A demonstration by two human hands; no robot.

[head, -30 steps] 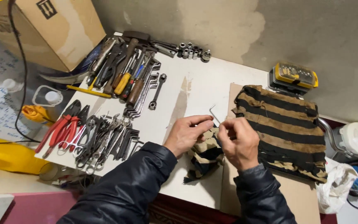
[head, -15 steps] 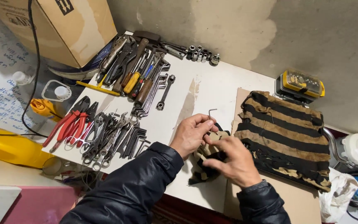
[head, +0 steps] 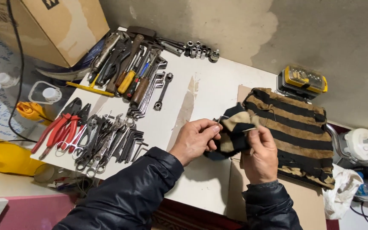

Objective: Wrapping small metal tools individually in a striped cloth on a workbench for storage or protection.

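My left hand [head: 196,138] and right hand [head: 258,157] meet over the near middle of the white table [head: 218,89], both closed on a small dark-and-tan striped rag [head: 233,132] lifted just clear of the surface. The left fingers are curled, thumb and forefinger pinched at the rag's left edge, where a thin metal end shows; it is too small to tell what it is. The right hand is folded about the rag's right side, thumb on top, the cloth bunched between thumb and fingers.

To the right, a larger striped cloth [head: 294,127] of the same pattern lies flat on a brown board [head: 243,191], and a yellow bit case [head: 305,81] sits beyond it at the far edge. To the left lie the tools: red-handled pliers [head: 58,127], a fan of hex keys and small wrenches [head: 116,142], farther off screwdrivers and spanners [head: 135,72], and a row of sockets [head: 199,49] by the wall. A cardboard box [head: 52,25] stands at far left.

Step in hand, as I judge it: wiping or wrapping a small metal piece within the rag. The next move appears to call for a firm pinch on the left while the right draws the cloth along, without letting the piece slip into the folds.
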